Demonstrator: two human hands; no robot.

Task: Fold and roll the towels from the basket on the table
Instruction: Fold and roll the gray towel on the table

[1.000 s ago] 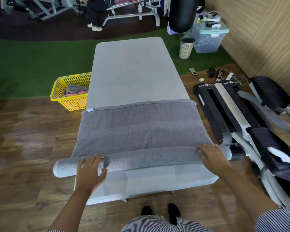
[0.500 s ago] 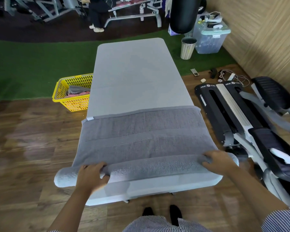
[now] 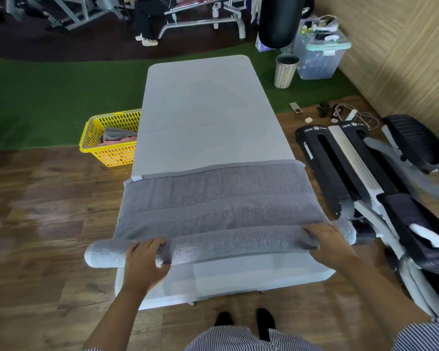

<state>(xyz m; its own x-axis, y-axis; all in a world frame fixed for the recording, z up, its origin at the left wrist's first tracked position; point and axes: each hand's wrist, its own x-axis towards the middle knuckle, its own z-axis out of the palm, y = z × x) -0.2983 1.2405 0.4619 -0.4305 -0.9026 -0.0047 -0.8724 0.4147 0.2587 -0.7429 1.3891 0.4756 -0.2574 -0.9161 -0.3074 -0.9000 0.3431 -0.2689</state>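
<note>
A grey towel [image 3: 218, 198] lies flat across the near end of the pale grey table [image 3: 203, 110]. Its near edge is wound around a long silvery foam roller [image 3: 104, 254] that sticks out past both table sides. My left hand [image 3: 145, 262] grips the roll left of centre, fingers curled over the towel edge. At the right end my right hand [image 3: 327, 239] clasps the roll in the same way. A yellow basket [image 3: 109, 150] with grey and pink towels inside stands on the floor left of the table.
A black and grey exercise machine [image 3: 365, 178] crowds the table's right side. A slatted bin [image 3: 285, 70] and a clear storage box [image 3: 319, 57] stand beyond on green turf. Cables and small items lie on the wooden floor. A person stands far back.
Both hands went from lying flat behind the roll to curling over it, and the towel's near edge now wraps further around the roller.
</note>
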